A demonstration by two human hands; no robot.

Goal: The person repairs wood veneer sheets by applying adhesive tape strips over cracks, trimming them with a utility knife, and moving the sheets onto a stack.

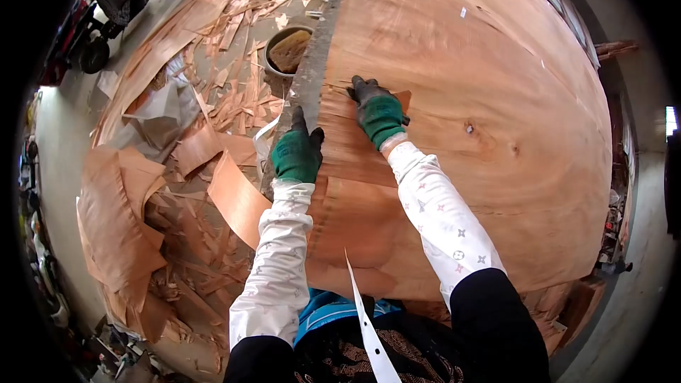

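A broad wood veneer sheet [482,99] with knots covers the work surface in front of me. My right hand [378,108], in a green and black glove, presses on the veneer near its left edge with fingers spread. Beneath and beside that hand lies a small darker veneer piece [340,110]. My left hand [298,150], gloved alike, rests at the grey table edge [312,71], index finger stretched forward and thumb apart; its other fingers are mostly hidden. Another reddish veneer piece [355,220] lies on the sheet close to my body.
Veneer scraps [241,92] litter the floor at left, with larger curled veneer offcuts [117,206] nearer me. A round bucket [269,53] with brownish contents stands by the table edge. A motorbike [117,0] is at upper left. A white perforated strip [372,340] hangs before my chest.
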